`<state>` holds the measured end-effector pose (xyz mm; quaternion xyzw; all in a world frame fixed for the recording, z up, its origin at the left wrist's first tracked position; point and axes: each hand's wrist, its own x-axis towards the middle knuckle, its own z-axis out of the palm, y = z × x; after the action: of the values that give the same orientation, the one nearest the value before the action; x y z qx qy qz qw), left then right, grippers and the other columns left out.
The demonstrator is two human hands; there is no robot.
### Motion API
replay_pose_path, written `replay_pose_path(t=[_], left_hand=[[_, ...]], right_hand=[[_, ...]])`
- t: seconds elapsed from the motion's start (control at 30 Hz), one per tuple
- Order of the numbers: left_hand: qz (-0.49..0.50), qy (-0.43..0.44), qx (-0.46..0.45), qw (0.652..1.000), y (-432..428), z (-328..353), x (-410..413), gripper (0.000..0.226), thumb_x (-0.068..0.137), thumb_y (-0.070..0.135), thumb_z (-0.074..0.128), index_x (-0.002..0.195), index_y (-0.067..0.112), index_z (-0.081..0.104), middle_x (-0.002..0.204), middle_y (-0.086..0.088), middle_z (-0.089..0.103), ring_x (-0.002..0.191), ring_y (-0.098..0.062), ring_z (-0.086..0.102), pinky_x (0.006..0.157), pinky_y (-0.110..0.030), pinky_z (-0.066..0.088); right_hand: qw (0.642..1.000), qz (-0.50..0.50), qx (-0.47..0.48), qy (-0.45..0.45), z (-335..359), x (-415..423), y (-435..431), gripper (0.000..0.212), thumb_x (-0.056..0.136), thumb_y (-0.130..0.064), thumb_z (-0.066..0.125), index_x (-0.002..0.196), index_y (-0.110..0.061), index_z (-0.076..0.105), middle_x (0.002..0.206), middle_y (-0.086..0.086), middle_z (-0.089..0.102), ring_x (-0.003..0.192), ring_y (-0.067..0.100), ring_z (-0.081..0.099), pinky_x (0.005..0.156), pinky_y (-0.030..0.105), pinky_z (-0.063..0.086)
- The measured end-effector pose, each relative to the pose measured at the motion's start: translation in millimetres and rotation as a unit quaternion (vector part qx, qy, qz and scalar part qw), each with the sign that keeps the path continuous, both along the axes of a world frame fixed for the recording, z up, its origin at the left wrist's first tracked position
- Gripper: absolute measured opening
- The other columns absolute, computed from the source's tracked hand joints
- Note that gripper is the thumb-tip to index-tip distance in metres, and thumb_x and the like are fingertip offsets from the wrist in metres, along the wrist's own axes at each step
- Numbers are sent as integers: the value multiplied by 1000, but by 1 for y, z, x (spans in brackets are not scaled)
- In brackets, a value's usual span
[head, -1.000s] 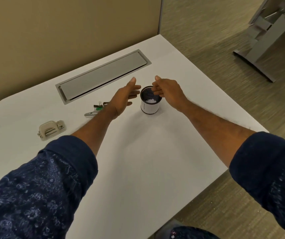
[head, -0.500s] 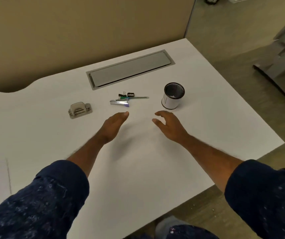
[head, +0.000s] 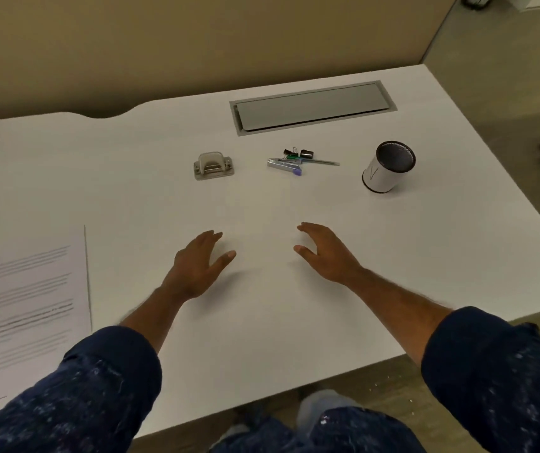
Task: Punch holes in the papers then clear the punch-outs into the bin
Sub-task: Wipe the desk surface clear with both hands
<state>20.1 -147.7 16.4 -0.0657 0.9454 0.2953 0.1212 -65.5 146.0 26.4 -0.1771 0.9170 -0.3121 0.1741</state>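
Both hands hover low over the middle of the white counter (head: 262, 322), palms down. The left hand (head: 196, 266) has a wide grip with nothing in it. The right hand (head: 324, 253) also has a wide grip and holds nothing. They sit near each other but apart, with a bare patch of counter between them.

The papers (head: 30, 302) lie flat at the left edge of the frame, well apart from both hands. The punch (head: 213, 165) sits in the upper middle, past the left hand. The bin (head: 388, 168), a small round cup with a dark inside, stands upright at the upper right. Between punch and bin lies a little pile of clips and a pen (head: 298, 160). A grey lid (head: 311, 107) is set into the counter behind them.

I see no paper dots on the counter, and I cannot tell what is inside the bin. The tools look parked in a row at the back to keep the front free for work. With both hands empty, the task looks done or between steps.
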Motion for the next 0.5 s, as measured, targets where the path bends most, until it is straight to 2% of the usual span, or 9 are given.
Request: replay_pose_path(t=[0.13, 0.27, 0.37, 0.5], left_hand=[[-24, 20, -61, 998, -15, -17, 35, 78, 91, 69, 32, 154, 22, 26, 164, -4, 18, 151, -17, 13, 121, -46, 13], [-49, 5, -117, 992, -18, -36, 52, 88, 87, 78, 20, 157, 26, 11, 166, -3, -5, 153, -18, -7, 122, -50, -1], [-56, -2, -173, 983, -13, -50, 61, 95, 85, 83, 14, 157, 24, 0, 164, -5, -16, 151, -21, -15, 121, -54, -4], [-48, -3, -195, 980, -7, -61, 68, 101, 81, 89, 9, 156, 23, -10, 163, -6, -22, 150, -23, -20, 120, -58, -4]], right_hand=[[995, 74, 65, -1, -18, 15, -13, 65, 97, -41, 50, 152, -16, 26, 162, 1, 17, 150, 15, 9, 122, 32, 10], [984, 122, 123, 42, -37, 30, -29, 77, 95, -57, 41, 154, -16, 13, 164, 4, 0, 151, 18, -4, 123, 38, 4], [973, 123, 184, 68, -51, 42, -45, 89, 89, -73, 27, 154, -17, 4, 163, 5, -10, 150, 20, -12, 122, 42, -2], [968, 74, 223, 88, -66, 57, -66, 103, 81, -85, 16, 154, -16, -6, 161, 7, -18, 148, 22, -19, 120, 44, -9]])
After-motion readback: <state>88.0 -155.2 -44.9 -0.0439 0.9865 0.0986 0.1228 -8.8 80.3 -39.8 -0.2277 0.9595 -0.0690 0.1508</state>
